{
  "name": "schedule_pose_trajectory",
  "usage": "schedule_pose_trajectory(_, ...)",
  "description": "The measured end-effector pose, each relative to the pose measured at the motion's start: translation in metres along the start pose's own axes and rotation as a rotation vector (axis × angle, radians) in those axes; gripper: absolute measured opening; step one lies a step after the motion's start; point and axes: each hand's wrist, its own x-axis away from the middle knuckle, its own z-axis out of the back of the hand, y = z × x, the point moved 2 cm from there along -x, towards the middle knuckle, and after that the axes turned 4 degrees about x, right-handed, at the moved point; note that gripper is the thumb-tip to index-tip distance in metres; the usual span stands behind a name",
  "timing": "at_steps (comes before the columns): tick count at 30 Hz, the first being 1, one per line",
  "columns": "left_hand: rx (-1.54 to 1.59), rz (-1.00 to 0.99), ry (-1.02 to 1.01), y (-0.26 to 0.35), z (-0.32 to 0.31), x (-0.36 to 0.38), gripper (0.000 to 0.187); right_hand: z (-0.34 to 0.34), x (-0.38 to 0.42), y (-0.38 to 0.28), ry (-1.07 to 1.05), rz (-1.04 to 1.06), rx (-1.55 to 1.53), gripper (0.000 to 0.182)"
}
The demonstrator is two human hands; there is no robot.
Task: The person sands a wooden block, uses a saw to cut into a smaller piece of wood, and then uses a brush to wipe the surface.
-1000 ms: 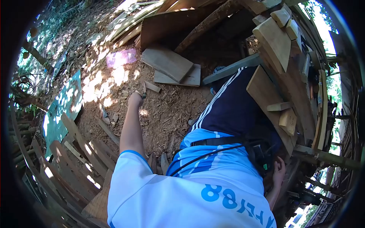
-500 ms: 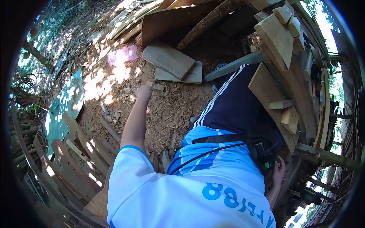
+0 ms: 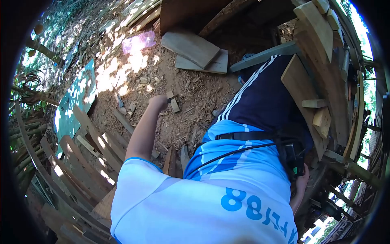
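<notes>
Left hand (image 3: 159, 101) extended over sawdust-strewn ground (image 3: 191, 105), fingers closed around a small wood block (image 3: 174, 102); right hand (image 3: 302, 181) at the hip, grip indiscernible.

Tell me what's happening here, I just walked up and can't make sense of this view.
A person in a light blue shirt bends over ground strewn with wood chips. The left hand is stretched down and closed around a small wooden block, just above the dirt. The right hand sits by the hip next to a black device; what it grips cannot be told. Two flat boards lie further off, with curved planks to the side.
</notes>
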Motion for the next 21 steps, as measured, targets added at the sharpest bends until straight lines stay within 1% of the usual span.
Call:
schedule_pose_trajectory(1,0.024,0.072,0.066,-0.003,0.007,0.011,0.042,0.001,0.000,-0.005,-0.006,0.003,0.009,0.037)
schedule_pose_trajectory(2,0.047,0.144,0.135,-0.004,0.015,0.021,0.040,0.003,0.000,-0.009,-0.047,-0.054,0.001,0.038)
schedule_pose_trajectory(3,0.059,0.142,0.132,-0.006,0.016,0.021,0.040,0.002,0.001,-0.016,-0.086,-0.107,-0.005,0.038)
schedule_pose_trajectory(4,0.100,0.176,0.155,-0.011,0.013,0.019,0.038,0.001,0.003,-0.025,-0.091,-0.089,0.015,0.038)
schedule_pose_trajectory(5,0.154,0.214,0.177,-0.020,0.008,0.016,0.037,-0.002,0.007,-0.029,-0.064,-0.113,0.128,0.039)
schedule_pose_trajectory(6,0.240,0.119,0.049,-0.039,-0.007,-0.014,0.028,0.001,0.004,-0.028,-0.032,-0.129,0.243,0.040)
schedule_pose_trajectory(8,0.582,0.011,-0.126,-0.051,-0.034,-0.030,0.033,-0.001,0.000,0.029,-0.044,-0.167,-0.197,0.044)
schedule_pose_trajectory(9,0.605,0.002,-0.124,-0.047,-0.038,-0.027,0.033,0.018,-0.004,0.052,-0.091,-0.091,0.237,0.047)
schedule_pose_trajectory(10,0.704,0.001,-0.105,-0.042,-0.043,-0.020,0.032,0.030,-0.007,0.045,-0.129,-0.015,0.668,0.049)
schedule_pose_trajectory(11,0.803,0.001,-0.089,-0.036,-0.049,-0.012,0.031,0.041,-0.009,0.040,-0.126,0.001,0.679,0.049)
schedule_pose_trajectory(12,0.821,-0.002,-0.092,-0.030,-0.060,-0.012,0.031,0.052,-0.010,0.038,-0.138,0.007,0.688,0.049)
schedule_pose_trajectory(14,1.169,0.028,0.177,-0.018,-0.086,-0.028,0.031,0.072,-0.011,0.038,-0.160,0.013,0.702,0.049)
schedule_pose_trajectory(15,1.236,0.010,0.259,-0.016,-0.106,-0.050,0.039,0.079,-0.009,0.034,-0.169,0.013,0.706,0.048)
schedule_pose_trajectory(16,1.244,0.003,0.257,-0.009,-0.119,-0.062,0.039,0.086,-0.005,0.031,-0.174,0.010,0.709,0.048)
schedule_pose_trajectory(18,1.315,0.104,0.426,0.007,-0.133,-0.072,0.052,0.105,-0.005,0.022,-0.179,0.015,0.725,0.047)
schedule_pose_trajectory(19,1.230,0.187,0.378,0.014,-0.131,-0.071,0.057,0.116,-0.009,0.017,-0.183,0.022,0.736,0.047)
schedule_pose_trajectory(20,1.251,0.185,0.369,0.021,-0.136,-0.081,0.057,0.127,-0.011,0.012,-0.191,0.026,0.750,0.047)
schedule_pose_trajectory(21,1.176,0.236,0.396,0.027,-0.145,-0.103,0.058,0.136,-0.009,0.002,-0.200,0.026,0.766,0.047)
